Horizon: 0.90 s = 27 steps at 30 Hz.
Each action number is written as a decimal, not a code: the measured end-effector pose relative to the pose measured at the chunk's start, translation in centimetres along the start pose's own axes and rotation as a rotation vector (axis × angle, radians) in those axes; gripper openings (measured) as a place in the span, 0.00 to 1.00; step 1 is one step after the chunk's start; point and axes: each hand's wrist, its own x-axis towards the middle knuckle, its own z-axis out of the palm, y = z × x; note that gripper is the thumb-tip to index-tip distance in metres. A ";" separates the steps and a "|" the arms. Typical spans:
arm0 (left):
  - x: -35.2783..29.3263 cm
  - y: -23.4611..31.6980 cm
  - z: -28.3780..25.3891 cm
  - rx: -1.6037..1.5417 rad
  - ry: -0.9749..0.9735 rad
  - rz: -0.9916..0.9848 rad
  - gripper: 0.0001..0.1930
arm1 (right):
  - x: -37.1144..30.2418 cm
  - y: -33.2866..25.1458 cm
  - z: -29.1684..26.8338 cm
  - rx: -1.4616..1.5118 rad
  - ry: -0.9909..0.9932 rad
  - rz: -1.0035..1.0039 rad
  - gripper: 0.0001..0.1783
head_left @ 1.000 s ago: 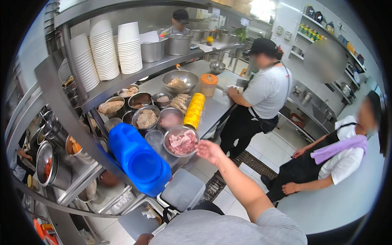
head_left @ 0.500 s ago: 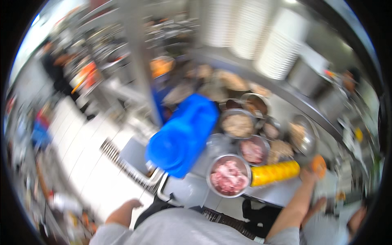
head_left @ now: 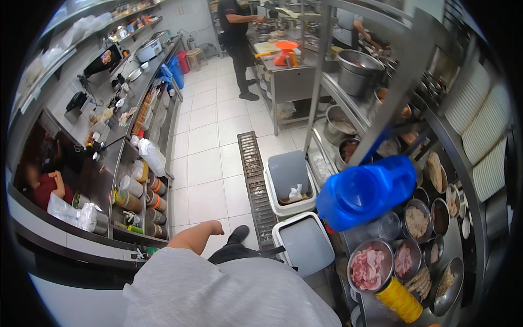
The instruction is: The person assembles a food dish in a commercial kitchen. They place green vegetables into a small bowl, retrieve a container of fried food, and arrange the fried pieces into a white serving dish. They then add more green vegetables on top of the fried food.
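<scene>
My left hand [head_left: 216, 227] hangs low over the tiled floor, left of two lidded bins, touching nothing that I can see. Its fingers are turned away, so their pose is hidden. My right hand is out of view. On the steel counter to my right stands a steel bowl of raw pink meat [head_left: 370, 267]. Touching that bowl is a yellow cylinder [head_left: 400, 300]. A large blue plastic jug [head_left: 364, 192] lies on its side at the counter's left edge. Behind the meat are smaller bowls, one with pale food [head_left: 417, 222].
Grey-lidded bins [head_left: 303, 245] stand beside a floor drain grate [head_left: 255, 185]. To the left runs a steel counter with shelved jars [head_left: 155, 201]. A person in black [head_left: 239, 49] works at a far table with an orange scale [head_left: 286, 52]. Stacked white containers [head_left: 490, 163] line the right shelf.
My view has swung left, bringing the aisle and left counter into sight. My right hand, earlier by the yellow cylinder and an orange thing, has left the picture. The blur is gone.
</scene>
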 end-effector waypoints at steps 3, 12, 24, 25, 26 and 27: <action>0.4 0.6 -1.6 -0.013 0.021 0.054 0.24 | -8.5 -4.0 -0.6 0.054 -0.002 -0.123 0.19; -3.7 -0.7 -13.8 -0.466 0.021 0.434 0.24 | -39.7 -4.6 1.6 0.102 -0.712 0.057 0.18; -19.9 -16.3 -30.1 -2.076 -0.276 1.031 0.37 | -94.9 8.2 20.4 -0.201 -1.813 1.445 0.32; -20.2 -17.5 -29.8 -2.164 -0.258 0.980 0.37 | -96.6 9.6 21.2 -0.261 -1.893 1.451 0.31; -20.2 -18.6 -29.4 -2.234 -0.244 0.969 0.35 | -98.1 11.1 22.4 -0.322 -1.970 1.453 0.30; -20.2 -19.7 -28.9 -2.305 -0.214 0.959 0.34 | -100.0 12.0 23.6 -0.378 -2.057 1.456 0.29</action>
